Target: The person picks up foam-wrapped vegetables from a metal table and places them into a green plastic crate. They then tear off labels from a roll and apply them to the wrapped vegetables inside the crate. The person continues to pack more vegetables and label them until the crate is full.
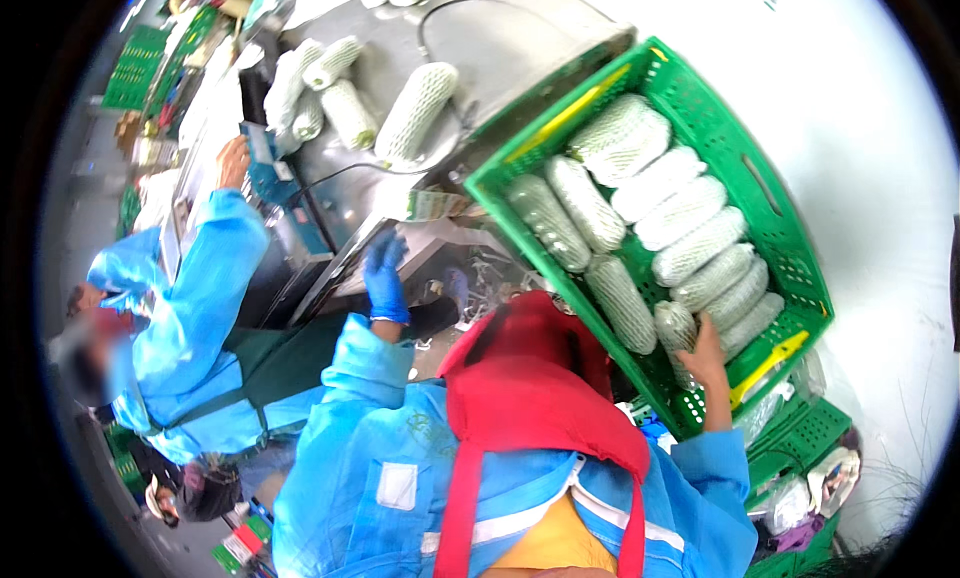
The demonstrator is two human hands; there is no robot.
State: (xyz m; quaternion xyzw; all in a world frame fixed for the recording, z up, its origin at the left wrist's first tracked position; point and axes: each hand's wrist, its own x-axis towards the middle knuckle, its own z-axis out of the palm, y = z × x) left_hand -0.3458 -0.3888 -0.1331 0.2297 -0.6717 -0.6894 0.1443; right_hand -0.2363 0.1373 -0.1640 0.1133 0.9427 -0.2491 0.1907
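Observation:
My right hand, bare, reaches into a green plastic crate and has its fingers on a long vegetable in a white foam net near the crate's close end. Several more foam-netted vegetables lie in the crate, most side by side in a slanting row along the far wall. One netted piece rests along the near wall. My left hand, in a blue glove, is raised beside the metal table's edge with nothing visible in it.
Foam-netted vegetables and a black cable lie on the metal table. To my left, a co-worker in a blue smock has a hand at a blue device. Plastic scraps lie below the table. Another green crate stands at right.

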